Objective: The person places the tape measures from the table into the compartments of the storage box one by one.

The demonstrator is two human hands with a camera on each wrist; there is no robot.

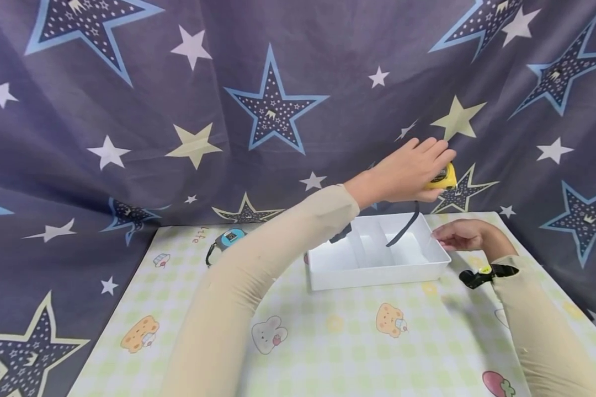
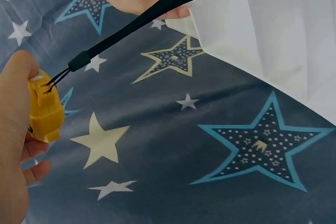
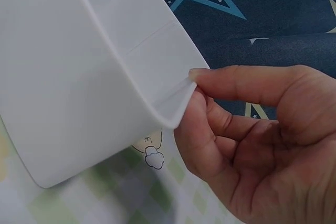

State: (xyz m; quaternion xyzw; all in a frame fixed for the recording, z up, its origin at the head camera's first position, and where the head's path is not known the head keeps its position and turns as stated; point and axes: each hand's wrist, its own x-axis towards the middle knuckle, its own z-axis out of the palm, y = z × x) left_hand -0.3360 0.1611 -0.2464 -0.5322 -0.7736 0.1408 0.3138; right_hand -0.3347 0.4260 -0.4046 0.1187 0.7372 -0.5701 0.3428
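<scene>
A yellow tape measure is gripped in my left hand, raised above the right end of a white divided tray. From the tape measure a black wrist strap dangles, its free end over the tray's inside in the head view. My right hand pinches the tray's right rim between thumb and fingers, plainly seen in the right wrist view, where the white wall fills the left side. The left forearm hides part of the tray's left end.
A blue tape measure with a black strap lies on the table left of the tray, partly behind the left sleeve. The table has a green checked cloth. A star-patterned curtain stands right behind the table.
</scene>
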